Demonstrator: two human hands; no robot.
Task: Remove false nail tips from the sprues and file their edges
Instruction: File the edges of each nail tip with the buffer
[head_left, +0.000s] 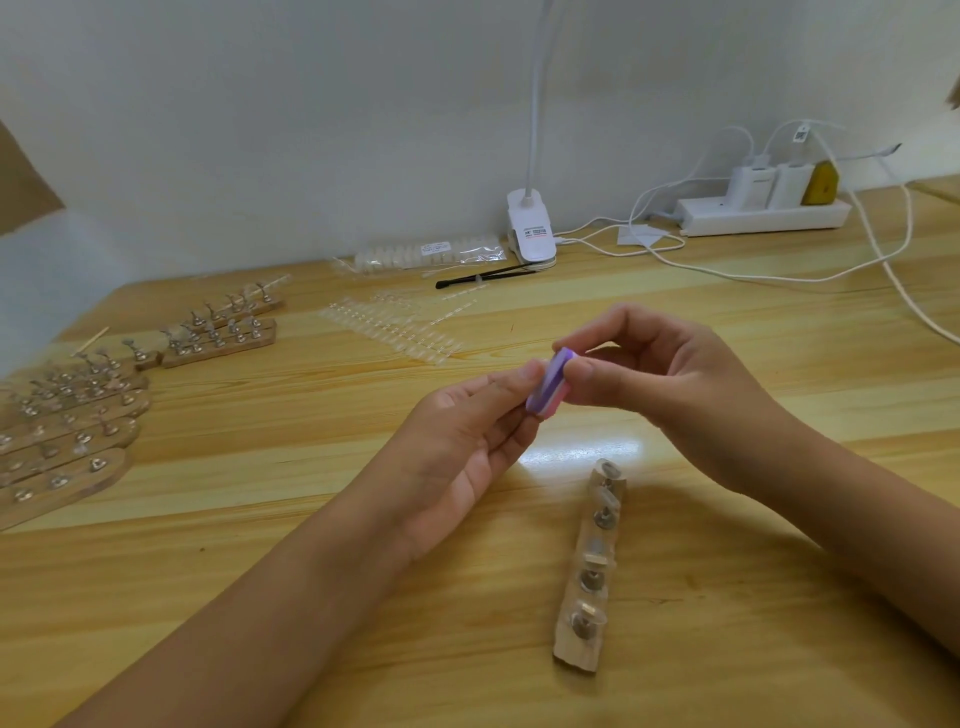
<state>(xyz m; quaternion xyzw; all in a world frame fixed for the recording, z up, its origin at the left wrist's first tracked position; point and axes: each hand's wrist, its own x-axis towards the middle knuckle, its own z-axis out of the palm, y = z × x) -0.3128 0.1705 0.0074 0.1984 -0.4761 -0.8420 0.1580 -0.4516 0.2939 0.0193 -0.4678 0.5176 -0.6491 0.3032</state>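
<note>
— Nearest, low on the right: wooden strip (582, 644) flat on the table (260, 519), one end toward the camera, studded with small metal stands, clear nail tips (607, 469) seated on some.

— And above it?

— Both hands, meeting over the table. Gripped in the right hand (670, 379), a purple-and-pink buffer block (545, 384), pinched between thumb and forefinger, remaining fingers curled. Opposite, the left hand (467, 436), palm up, thumb and fingertips drawn together against the block's left face.

— Holding a tip there?

— Cannot tell. Something pale at those fingertips, too small and blurred to name.

— Rest of the tips?

— Still on their sprues (395, 327), spread flat farther back near the middle of the table, well apart from the hands. Behind those, a bagged set (426, 252) close to the wall.

— Anything else?

— Slender black tool (483, 278) just beside the white clip lamp (530, 231). Far right, a white power strip (763, 215) with chargers plugged in, cables trailing over the wood. At the left edge, more stand-studded strips (67, 431), crowded side by side.
</note>
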